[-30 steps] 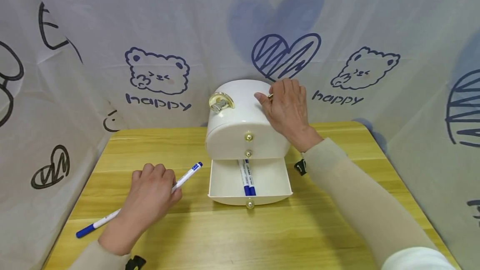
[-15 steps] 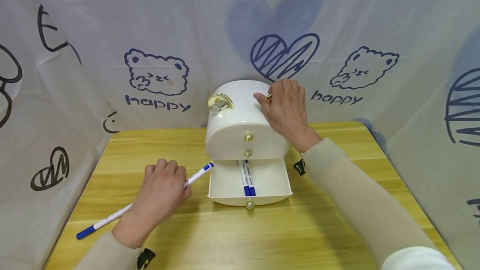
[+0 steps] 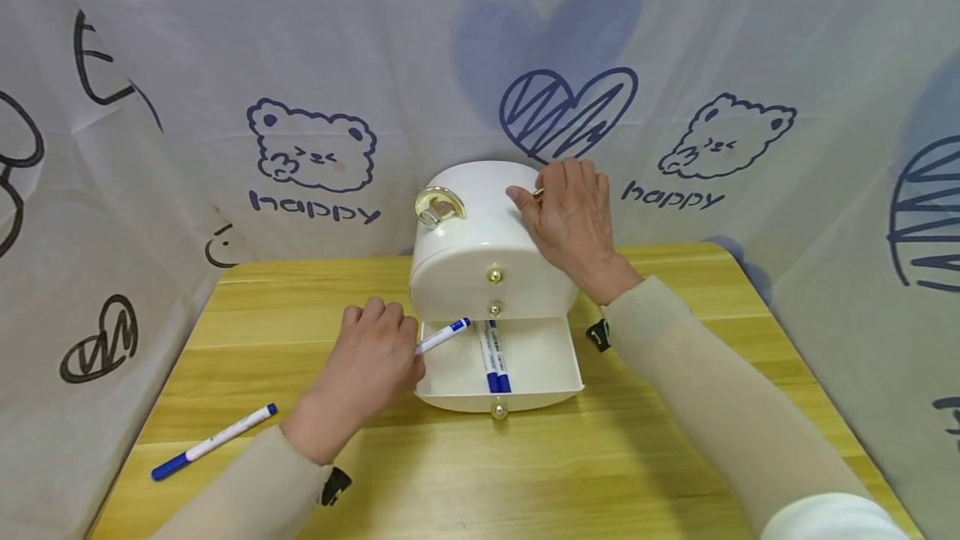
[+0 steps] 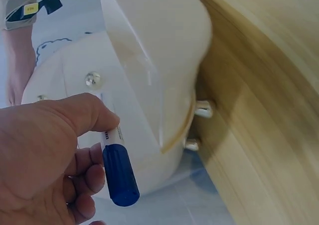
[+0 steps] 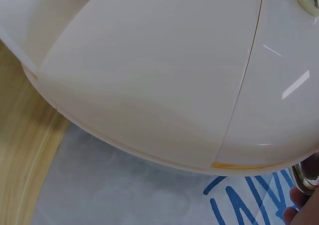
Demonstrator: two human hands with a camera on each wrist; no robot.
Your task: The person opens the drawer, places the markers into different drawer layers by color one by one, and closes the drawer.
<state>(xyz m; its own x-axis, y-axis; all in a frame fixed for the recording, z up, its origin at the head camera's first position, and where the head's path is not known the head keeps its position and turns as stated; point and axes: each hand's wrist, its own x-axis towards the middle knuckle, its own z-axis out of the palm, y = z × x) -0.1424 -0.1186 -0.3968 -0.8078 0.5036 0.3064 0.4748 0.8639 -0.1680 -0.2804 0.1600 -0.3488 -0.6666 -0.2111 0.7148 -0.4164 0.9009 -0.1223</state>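
My left hand pinches a white marker between thumb and fingers, its blue cap showing in the left wrist view. The marker's other end reaches over the pulled-out bottom drawer of a small white rounded drawer box. Two white markers with blue caps lie side by side inside that drawer. At the box's upper right side, my right hand grips a metal handle, most of it hidden by the fingers.
Another blue-capped white marker lies at the left of the wooden table. A gold ring with a silver handle sits on the box's left side. Small round knobs mark the drawer fronts. A printed cloth hangs behind.
My left hand has moved right with its marker, whose tip now overlaps the drawer. The marker on the table shows fully now. My right hand stays on the handle.
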